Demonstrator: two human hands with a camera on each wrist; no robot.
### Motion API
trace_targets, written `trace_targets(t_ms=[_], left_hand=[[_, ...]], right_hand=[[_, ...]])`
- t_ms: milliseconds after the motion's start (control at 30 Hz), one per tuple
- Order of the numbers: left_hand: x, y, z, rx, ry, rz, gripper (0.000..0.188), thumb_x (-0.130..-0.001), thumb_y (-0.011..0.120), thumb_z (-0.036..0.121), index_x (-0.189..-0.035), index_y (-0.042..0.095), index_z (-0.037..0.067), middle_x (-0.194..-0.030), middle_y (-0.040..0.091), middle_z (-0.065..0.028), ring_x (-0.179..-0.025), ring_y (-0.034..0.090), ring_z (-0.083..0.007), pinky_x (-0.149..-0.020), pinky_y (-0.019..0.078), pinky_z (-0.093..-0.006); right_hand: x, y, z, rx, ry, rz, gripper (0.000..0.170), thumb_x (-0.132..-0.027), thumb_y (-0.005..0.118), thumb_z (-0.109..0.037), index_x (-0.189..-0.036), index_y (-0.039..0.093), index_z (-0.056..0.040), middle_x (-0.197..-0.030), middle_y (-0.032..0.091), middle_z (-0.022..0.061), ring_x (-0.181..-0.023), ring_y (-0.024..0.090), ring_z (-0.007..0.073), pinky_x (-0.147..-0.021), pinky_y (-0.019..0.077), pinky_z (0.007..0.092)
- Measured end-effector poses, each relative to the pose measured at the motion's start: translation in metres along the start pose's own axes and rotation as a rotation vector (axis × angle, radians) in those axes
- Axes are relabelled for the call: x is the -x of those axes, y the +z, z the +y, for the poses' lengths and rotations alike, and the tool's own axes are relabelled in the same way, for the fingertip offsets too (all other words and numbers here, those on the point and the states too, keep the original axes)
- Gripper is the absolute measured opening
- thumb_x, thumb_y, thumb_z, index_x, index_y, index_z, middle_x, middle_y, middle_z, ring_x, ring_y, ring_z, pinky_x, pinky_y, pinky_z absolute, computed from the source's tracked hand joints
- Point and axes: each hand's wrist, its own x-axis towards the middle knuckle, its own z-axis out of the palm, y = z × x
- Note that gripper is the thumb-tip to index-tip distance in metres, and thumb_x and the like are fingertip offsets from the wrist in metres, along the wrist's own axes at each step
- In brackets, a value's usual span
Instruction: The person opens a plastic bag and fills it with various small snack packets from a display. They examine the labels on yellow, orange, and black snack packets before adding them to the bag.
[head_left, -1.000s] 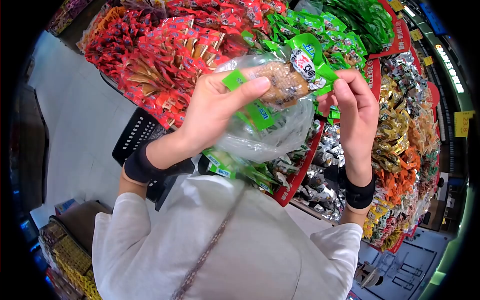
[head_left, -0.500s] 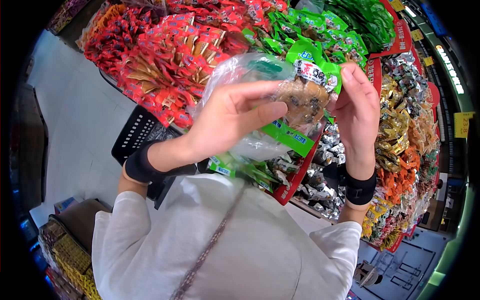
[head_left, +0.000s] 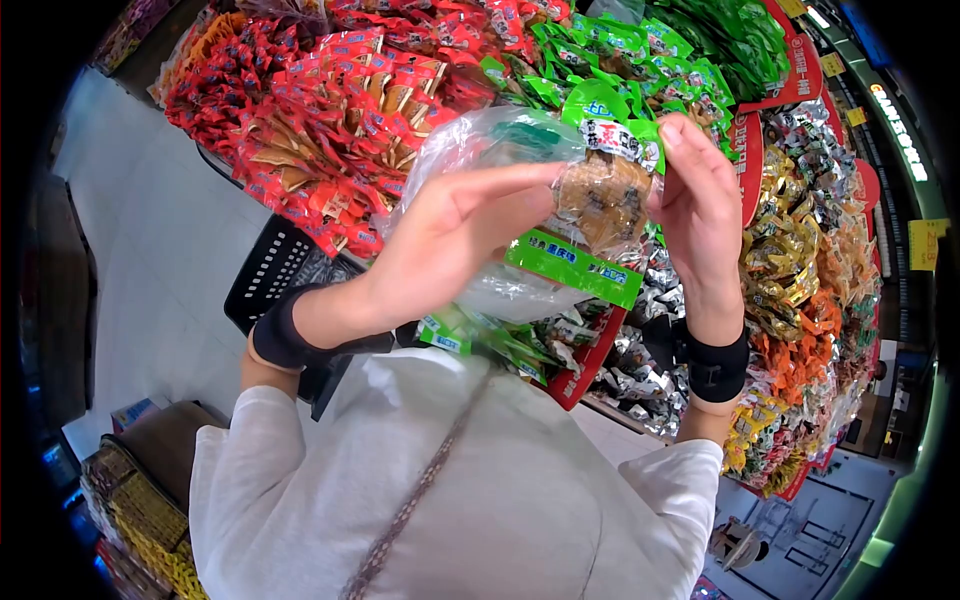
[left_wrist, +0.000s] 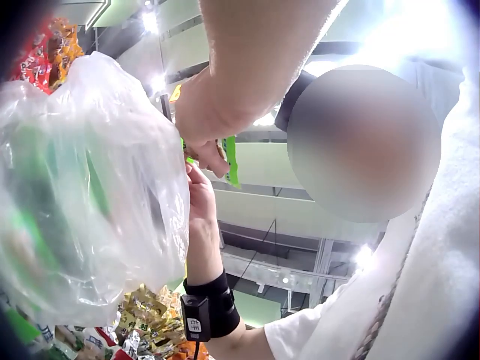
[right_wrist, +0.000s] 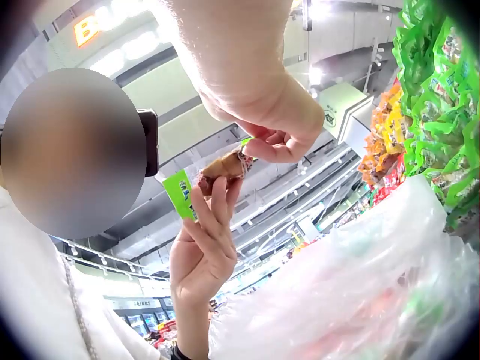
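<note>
In the head view, a clear packet with a green top and green lower band [head_left: 603,205] shows a brown food piece inside. The left hand [head_left: 440,240] holds its left side; in the right wrist view, several fingertips of the left hand [right_wrist: 204,255] lie against the packet [right_wrist: 225,166]. Pinched at the packet's top right corner are the thumb and forefinger of the right hand [head_left: 700,210]. A translucent plastic bag [head_left: 480,150] hangs behind the left hand, with green items showing through it; it looks large in the left wrist view.
Heaped red packets [head_left: 340,120] fill the display's left part, green packets [head_left: 610,45] its back. Gold packets [head_left: 780,245] and silver ones lie at the right, past red divider strips. A black basket [head_left: 268,265] stands left of the torso, beside the pale floor [head_left: 160,230].
The packet has turned upright, its brown contents now facing the head camera. It has shifted slightly left since half a second ago, and the left thumb has drawn back from its front.
</note>
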Motion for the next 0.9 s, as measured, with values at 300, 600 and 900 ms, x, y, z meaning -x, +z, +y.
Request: trace_targets(t_ms=[300, 600, 900], left_hand=[[0.003, 0.002, 0.005, 0.105, -0.08, -0.024, 0.033, -0.089, 0.044, 0.017, -0.119, 0.049, 0.004, -0.082, 0.054, 0.0061, -0.068, 0.044, 0.0004, -0.056, 0.0345, -0.017], [0.004, 0.004, 0.012, 0.174, -0.107, -0.109, 0.036, -0.09, 0.041, 0.012, -0.123, 0.042, -0.001, -0.089, 0.057, -0.0022, -0.082, 0.054, -0.0081, -0.07, 0.0476, -0.0249], [0.006, 0.004, 0.008, 0.119, -0.1, -0.069, 0.036, -0.088, 0.044, 0.013, -0.121, 0.044, 0.0, -0.082, 0.055, 0.0019, -0.073, 0.049, -0.0041, -0.062, 0.0402, -0.0198]], right_hand=[[-0.002, 0.001, 0.002, 0.011, -0.014, 0.024, 0.018, -0.088, 0.046, -0.023, -0.08, 0.051, -0.007, -0.063, 0.05, -0.004, -0.049, 0.045, 0.0022, -0.041, 0.0304, 0.0152], [-0.001, 0.003, 0.003, -0.017, -0.03, 0.016, 0.018, -0.088, 0.046, -0.023, -0.081, 0.051, -0.0063, -0.065, 0.05, -0.0039, -0.049, 0.043, 0.0022, -0.041, 0.0304, 0.0155], [0.0, 0.005, 0.004, 0.003, -0.067, 0.046, 0.017, -0.088, 0.047, -0.022, -0.083, 0.051, -0.006, -0.066, 0.049, -0.005, -0.049, 0.042, 0.0015, -0.041, 0.0323, 0.015]])
